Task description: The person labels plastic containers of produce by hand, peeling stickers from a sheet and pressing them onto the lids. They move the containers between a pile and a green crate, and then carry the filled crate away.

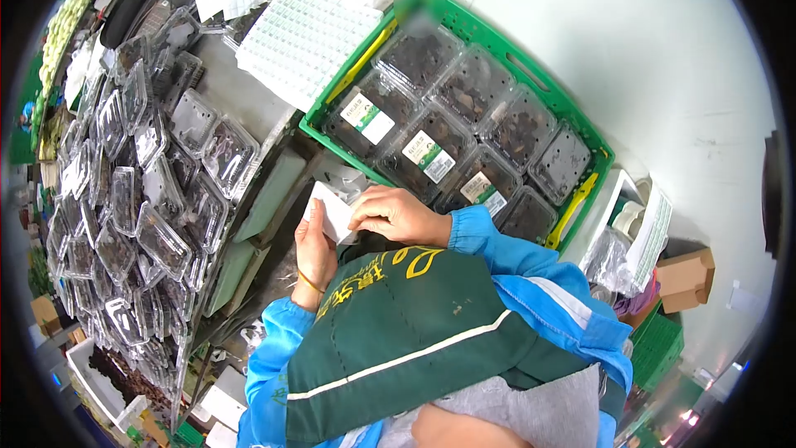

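Observation:
Between my hands is a small white label-like piece [333,214], its blank side facing up. My left hand [313,249] grips it from the left, the thumb along its edge. My right hand [396,214] pinches the opposite edge with bent fingers. Just beyond stands a green crate [531,72] holding several clear plastic boxes [474,85] with dark contents. Three boxes in the row nearest me carry green-and-white labels [427,156]; the others show bare lids.
A large heap of clear plastic boxes [141,224] covers the table at left. Printed label sheets [311,41] lie beside the crate's left corner. To the right are a white bin [643,216] with plastic and rolls, and a cardboard box [686,280].

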The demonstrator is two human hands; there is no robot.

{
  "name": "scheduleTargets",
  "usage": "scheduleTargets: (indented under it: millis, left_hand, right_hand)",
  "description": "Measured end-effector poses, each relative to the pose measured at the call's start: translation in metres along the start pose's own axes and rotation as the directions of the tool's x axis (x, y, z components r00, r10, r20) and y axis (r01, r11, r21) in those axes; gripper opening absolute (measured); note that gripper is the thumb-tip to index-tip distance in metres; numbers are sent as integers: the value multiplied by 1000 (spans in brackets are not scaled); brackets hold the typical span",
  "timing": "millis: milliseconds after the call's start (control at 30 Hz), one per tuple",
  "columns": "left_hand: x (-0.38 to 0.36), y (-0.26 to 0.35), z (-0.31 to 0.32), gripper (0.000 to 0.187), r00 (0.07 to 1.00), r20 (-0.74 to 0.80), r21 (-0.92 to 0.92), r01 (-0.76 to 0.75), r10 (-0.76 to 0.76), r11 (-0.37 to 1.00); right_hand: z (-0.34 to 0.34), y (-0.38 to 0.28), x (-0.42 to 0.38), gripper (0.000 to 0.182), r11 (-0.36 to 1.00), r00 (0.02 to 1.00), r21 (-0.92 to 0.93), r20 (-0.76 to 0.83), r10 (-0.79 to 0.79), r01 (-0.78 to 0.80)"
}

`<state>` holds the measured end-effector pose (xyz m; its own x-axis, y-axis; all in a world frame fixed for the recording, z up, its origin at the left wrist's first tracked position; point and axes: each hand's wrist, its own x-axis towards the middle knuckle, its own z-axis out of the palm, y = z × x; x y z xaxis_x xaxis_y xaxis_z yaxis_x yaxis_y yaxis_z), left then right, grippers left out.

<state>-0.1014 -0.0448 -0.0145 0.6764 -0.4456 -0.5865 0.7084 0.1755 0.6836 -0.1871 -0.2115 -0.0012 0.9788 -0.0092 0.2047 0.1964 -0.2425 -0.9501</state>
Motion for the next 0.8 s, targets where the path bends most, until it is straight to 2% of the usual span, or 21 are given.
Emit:
scheduleTargets:
  millis: [67, 100, 133, 167, 200, 267, 300, 367, 400, 433, 467, 500, 533, 567, 600, 633, 667, 700, 733, 767, 800]
  left_hand:
    - [6, 7, -7, 31, 994, -107, -36, -32, 28, 999]
    - [12, 13, -18, 33, 988, -130, -67, -92, 82, 994]
    - [17, 16, -26, 35, 979, -156, -95, -149, 133, 984]
    - [15, 25, -21, 35, 959, -230, -143, -204, 168, 968]
    - [10, 33, -14, 36, 951, -215, -153, -259, 224, 954]
    - [-5, 53, -1, 36, 992, -83, -225, -106, 89, 969]
    - [-8, 51, -15, 34, 997, 69, -277, -12, 33, 961]
    - [-29, 55, -6, 39, 978, 156, -325, 183, -138, 928]
    - [-40, 56, 1, 44, 952, 185, -351, 297, -245, 888]
    - [-50, 62, 8, 49, 909, 288, -291, 384, -303, 876]
    - [-57, 64, 10, 54, 851, 382, -220, 462, -360, 859]
    - [-53, 58, -3, 61, 718, 587, -304, 624, -374, 720]
    - [-60, 52, -13, 62, 789, 493, -276, 541, -367, 794]
    - [-63, 56, -7, 56, 822, 497, -88, 365, -277, 927]
    - [-64, 58, -5, 50, 834, 519, 103, 156, -186, 982]
    - [-63, 59, -6, 50, 838, 514, 100, 155, -185, 983]
    - [-62, 59, -8, 41, 867, 442, 347, 70, -229, 935]
    - [-60, 59, -10, 33, 897, 361, 576, 0, -254, 817]
    - [-57, 56, -8, 26, 941, 252, 584, 40, -228, 811]
    - [-51, 53, -5, 26, 966, 194, 540, 42, -173, 840]
    - [-45, 49, -4, 26, 983, 133, 497, 41, -123, 867]
  right_hand:
    - [-9, -2, 5, 9, 987, 995, 161, -103, -1, 18]
    - [-24, 1, 7, 11, 977, 994, 214, -103, 43, -20]
    - [-39, 4, 13, 6, 920, 973, 386, -178, 143, -65]
    - [-69, -2, 19, 6, 911, 945, 346, -150, 292, -226]
    - [-95, 5, 28, 7, 917, 916, 327, -247, 316, -229]
    - [-143, 33, 47, 8, 951, 888, 242, -369, 275, -194]
    - [-164, 47, 59, 11, 944, 862, 214, -394, 319, -251]
    - [-197, 72, 80, 17, 920, 860, -28, -366, 355, -392]
    - [-208, 86, 89, 20, 870, 853, -169, -352, 386, -463]
    - [-214, 101, 94, 20, 873, 858, -171, -345, 382, -457]
    - [-219, 117, 99, 27, 856, 903, -338, -322, 285, -391]
    - [-220, 122, 103, 34, 811, 940, -493, -284, 191, -314]
    - [-222, 125, 103, 34, 814, 942, -492, -279, 188, -309]
    - [-221, 126, 101, 40, 737, 941, -600, -302, 152, -311]
    - [-219, 125, 100, 45, 646, 941, -696, -320, 113, -315]
    - [-220, 126, 98, 50, 591, 927, -736, -372, 55, -330]
    - [-219, 123, 96, 52, 578, 909, -752, -414, -40, -317]
    - [-211, 113, 96, 49, 635, 903, -700, -430, -9, -327]
    - [-201, 103, 94, 47, 686, 895, -643, -446, 24, -339]
    - [-180, 73, 94, 44, 828, 891, -412, -401, 212, -382]
    - [-152, 47, 91, 42, 888, 874, -148, -305, 378, -436]
